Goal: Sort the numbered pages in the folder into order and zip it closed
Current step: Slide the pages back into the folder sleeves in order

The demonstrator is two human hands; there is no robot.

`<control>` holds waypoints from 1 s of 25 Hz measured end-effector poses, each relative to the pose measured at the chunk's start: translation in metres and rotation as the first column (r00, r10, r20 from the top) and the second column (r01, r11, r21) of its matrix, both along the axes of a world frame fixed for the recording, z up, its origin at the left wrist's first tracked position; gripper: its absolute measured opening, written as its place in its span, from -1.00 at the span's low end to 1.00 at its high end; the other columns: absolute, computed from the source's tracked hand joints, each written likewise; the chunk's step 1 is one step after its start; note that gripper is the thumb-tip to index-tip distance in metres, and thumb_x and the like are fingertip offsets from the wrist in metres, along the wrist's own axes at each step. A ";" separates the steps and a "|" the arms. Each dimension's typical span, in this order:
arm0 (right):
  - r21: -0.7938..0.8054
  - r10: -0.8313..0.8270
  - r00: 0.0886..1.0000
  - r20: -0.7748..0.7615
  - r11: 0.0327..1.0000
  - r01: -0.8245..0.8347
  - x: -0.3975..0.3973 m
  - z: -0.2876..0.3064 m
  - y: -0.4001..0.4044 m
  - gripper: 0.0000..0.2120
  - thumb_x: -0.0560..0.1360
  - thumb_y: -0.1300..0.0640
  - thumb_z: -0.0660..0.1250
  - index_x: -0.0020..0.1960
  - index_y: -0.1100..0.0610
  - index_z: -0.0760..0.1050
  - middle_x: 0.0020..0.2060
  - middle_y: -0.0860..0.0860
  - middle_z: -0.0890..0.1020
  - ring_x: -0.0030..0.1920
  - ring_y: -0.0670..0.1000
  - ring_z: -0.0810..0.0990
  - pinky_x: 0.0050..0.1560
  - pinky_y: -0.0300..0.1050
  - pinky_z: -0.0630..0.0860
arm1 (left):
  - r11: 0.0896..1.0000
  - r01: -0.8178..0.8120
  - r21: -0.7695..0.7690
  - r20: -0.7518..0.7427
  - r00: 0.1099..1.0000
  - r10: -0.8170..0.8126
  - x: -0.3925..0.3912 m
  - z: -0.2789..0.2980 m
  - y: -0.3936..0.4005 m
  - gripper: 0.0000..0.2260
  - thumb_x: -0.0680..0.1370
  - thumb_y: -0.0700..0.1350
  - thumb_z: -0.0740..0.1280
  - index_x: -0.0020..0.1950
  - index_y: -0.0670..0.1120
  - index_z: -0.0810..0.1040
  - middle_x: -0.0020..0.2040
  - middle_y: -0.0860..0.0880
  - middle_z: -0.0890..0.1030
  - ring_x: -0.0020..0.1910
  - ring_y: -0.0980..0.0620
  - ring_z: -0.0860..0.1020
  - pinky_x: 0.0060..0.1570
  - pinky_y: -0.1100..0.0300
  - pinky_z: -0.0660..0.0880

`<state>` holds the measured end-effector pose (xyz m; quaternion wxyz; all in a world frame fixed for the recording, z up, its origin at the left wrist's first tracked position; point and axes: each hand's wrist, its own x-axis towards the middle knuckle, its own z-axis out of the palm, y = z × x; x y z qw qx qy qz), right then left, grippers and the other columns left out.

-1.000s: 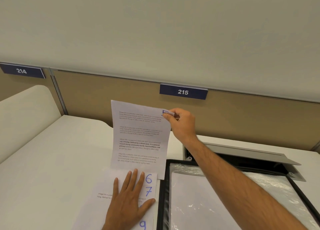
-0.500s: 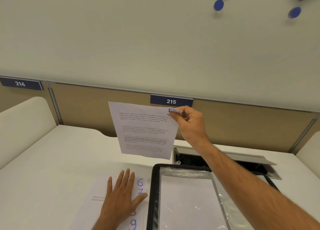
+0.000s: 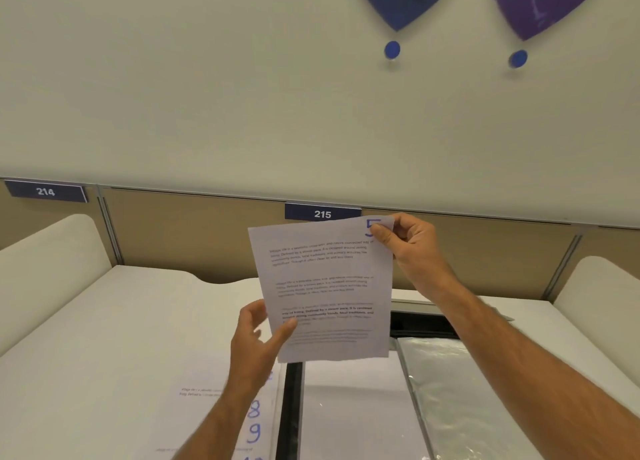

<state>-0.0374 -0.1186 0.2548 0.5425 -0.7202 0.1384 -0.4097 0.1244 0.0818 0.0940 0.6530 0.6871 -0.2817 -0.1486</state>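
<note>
White page 5 [image 3: 325,286] | both grips pinch it: right hand [image 3: 412,248], left hand [image 3: 256,342] | body text blurred

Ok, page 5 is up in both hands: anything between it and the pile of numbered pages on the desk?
Nothing visible. Page 5 hangs just above the fanned pile, which lies left of the open folder; only the left hand, itself holding the page, crosses over that pile.

The right hand [image 3: 412,248] pinches the top corner of the page marked 5 [image 3: 325,286], held upright above the counter [image 3: 104,338], while the left hand [image 3: 258,342] grips its lower edge at 7 o'clock. Below lie the stacked pages [image 3: 256,421] showing 8 and 9, with the open folder [image 3: 363,407] at their 3 o'clock.
</note>
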 end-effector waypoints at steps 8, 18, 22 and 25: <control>0.192 -0.127 0.990 0.054 0.975 0.115 -0.063 -0.023 -0.011 -0.87 0.53 0.17 0.41 0.05 0.20 0.61 -0.12 0.11 0.74 -0.16 0.08 0.73 -0.18 -0.05 0.68 | 0.968 0.186 -0.169 -0.185 0.959 -0.216 -0.075 0.020 -0.015 -0.76 0.50 -0.15 0.49 0.13 -0.17 0.64 0.00 -0.10 0.73 -0.05 -0.16 0.71 -0.04 -0.16 0.65; 0.417 0.046 0.972 -0.230 0.907 0.055 -0.147 -0.116 -0.026 -0.37 0.12 0.05 0.68 0.11 0.31 0.65 0.03 0.26 0.70 0.01 0.30 0.70 0.04 0.20 0.65 | 0.988 0.079 -0.136 -0.301 0.947 -0.117 -0.135 0.014 -0.053 -0.88 0.54 -0.18 0.44 0.07 -0.15 0.64 -0.10 -0.06 0.74 -0.14 -0.08 0.72 -0.17 0.05 0.65; 0.448 0.065 0.962 -0.265 0.892 0.063 -0.162 -0.129 -0.037 -0.38 0.13 0.09 0.67 0.12 0.30 0.64 0.03 0.24 0.71 0.02 0.29 0.70 0.09 0.27 0.62 | 0.990 0.092 -0.106 -0.279 0.953 -0.118 -0.146 0.008 -0.071 -0.87 0.54 -0.18 0.45 0.08 -0.13 0.64 -0.10 -0.03 0.74 -0.15 -0.05 0.72 -0.20 0.09 0.66; 0.438 0.041 0.955 -0.295 0.894 0.097 -0.173 -0.134 -0.050 -0.25 0.01 -0.03 0.73 0.12 0.28 0.66 0.02 0.21 0.72 0.01 0.26 0.71 0.08 0.25 0.63 | 0.990 0.120 -0.071 -0.272 0.953 -0.135 -0.150 -0.001 -0.091 -0.85 0.54 -0.13 0.46 0.09 -0.11 0.65 -0.08 -0.02 0.74 -0.12 -0.05 0.72 -0.10 0.00 0.67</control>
